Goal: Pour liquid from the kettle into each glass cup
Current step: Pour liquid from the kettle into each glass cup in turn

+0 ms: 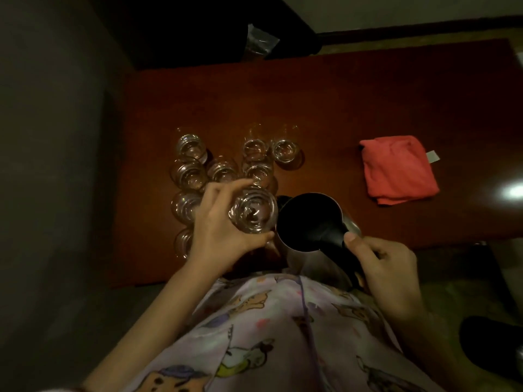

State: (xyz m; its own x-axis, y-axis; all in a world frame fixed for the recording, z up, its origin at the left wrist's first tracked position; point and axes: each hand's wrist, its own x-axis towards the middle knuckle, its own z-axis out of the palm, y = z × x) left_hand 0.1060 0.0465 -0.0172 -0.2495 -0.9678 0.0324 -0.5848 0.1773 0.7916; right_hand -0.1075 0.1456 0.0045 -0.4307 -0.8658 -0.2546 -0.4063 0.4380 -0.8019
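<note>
My left hand (219, 230) grips a clear glass cup (253, 212) and holds it raised above the table, right beside the kettle's rim. The metal kettle (310, 222) has a dark open mouth and a black handle. My right hand (386, 274) is wrapped round that handle, thumb on top. The kettle's rim touches or nearly touches the held cup. Several other clear glass cups (256, 149) stand in a cluster on the dark red table (325, 103) behind and to the left of my left hand; some are partly hidden by it.
A folded red cloth (399, 169) lies on the table's right side. A crumpled clear plastic bag (260, 41) sits beyond the far edge. My patterned clothing fills the foreground. A dark object (493, 346) lies at the lower right on the floor.
</note>
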